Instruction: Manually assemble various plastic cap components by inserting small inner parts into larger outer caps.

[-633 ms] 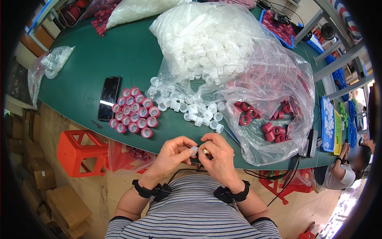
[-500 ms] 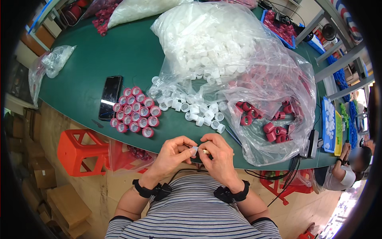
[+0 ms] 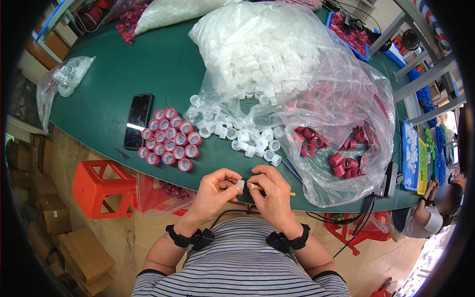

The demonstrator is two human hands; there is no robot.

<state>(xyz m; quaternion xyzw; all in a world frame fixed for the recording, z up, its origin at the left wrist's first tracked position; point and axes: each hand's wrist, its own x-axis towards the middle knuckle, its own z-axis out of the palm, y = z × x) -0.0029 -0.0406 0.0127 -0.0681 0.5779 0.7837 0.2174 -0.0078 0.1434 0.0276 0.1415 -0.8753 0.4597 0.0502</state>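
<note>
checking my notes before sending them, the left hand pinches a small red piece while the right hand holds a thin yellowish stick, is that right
Not quite: the head view shows the small piece in the left hand is whitish, not red. The right hand does hold a thin yellowish stick.

I have two sets of fingers at work: my left fingers pinch one white cap, my right fingers one thin tool. On my one green worktop I count one phone, one blue rod and twenty red rings grouped together. Two large clear bags spread in front of me, one of white caps, one of red pieces; their contents overlap too much to count. I wear two black wristbands. One co-worker sits to my right.
</note>
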